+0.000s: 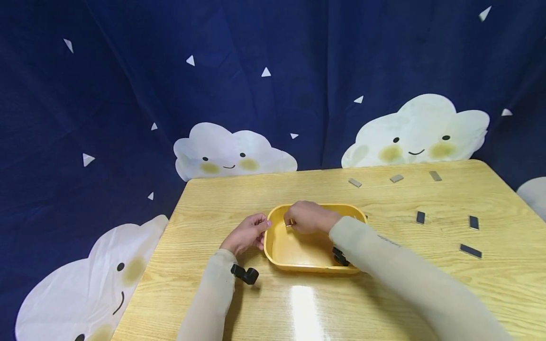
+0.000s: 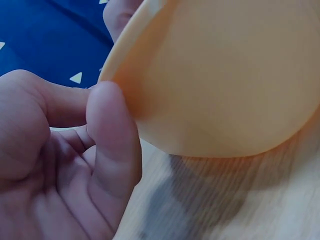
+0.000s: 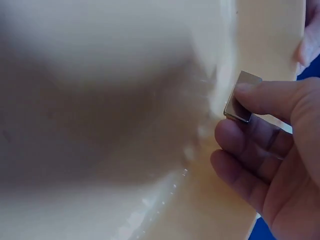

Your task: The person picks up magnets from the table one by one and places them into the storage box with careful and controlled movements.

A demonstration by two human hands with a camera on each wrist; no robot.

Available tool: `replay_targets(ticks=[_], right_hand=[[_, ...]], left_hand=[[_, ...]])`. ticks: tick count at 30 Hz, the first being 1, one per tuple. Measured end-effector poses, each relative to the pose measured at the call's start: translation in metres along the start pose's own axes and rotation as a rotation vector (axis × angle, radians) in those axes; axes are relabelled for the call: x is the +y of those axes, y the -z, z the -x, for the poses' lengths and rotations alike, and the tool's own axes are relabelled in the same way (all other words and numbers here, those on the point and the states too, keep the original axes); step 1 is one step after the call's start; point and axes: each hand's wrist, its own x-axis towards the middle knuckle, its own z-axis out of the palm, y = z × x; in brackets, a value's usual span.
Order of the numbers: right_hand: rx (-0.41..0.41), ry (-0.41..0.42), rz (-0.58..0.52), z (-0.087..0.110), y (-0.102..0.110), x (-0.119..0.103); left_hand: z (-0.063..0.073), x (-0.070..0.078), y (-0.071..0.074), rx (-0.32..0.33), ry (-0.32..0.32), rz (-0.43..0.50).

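A yellow plastic tub (image 1: 294,248) with rounded corners sits on the wooden table. My left hand (image 1: 247,233) pinches its left rim between thumb and fingers; in the left wrist view the thumb (image 2: 112,130) lies over the rim (image 2: 117,62). Inside the tub, near that same end, my right hand (image 1: 309,217) reaches down with a small shiny rectangular metal block (image 3: 236,109). The right wrist view shows the thumb pressed on the block's flat face, with fingers behind it, close to the tub's inner wall (image 3: 267,40). My right forearm crosses over the tub's right side.
Three small grey blocks (image 1: 396,178) lie spaced along the table's back edge. Three dark blocks (image 1: 471,251) are spread to the right of the tub. Behind the table (image 1: 204,203) hangs a dark blue curtain (image 1: 256,104) with cloud pictures.
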Motion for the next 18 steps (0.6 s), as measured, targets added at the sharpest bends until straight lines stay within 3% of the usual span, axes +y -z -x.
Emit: replay_targets(ticks=[9, 18], right_hand=[[-0.033, -0.073, -0.026, -0.007, -0.009, 0.002], [0.004, -0.05, 0.015, -0.012, -0.014, -0.002]], left_hand=[[-0.002, -0.001, 0.001, -0.038, 0.017, 0.009], [-0.001, 0.0, 0.002, -0.037, 0.009, 0.026]])
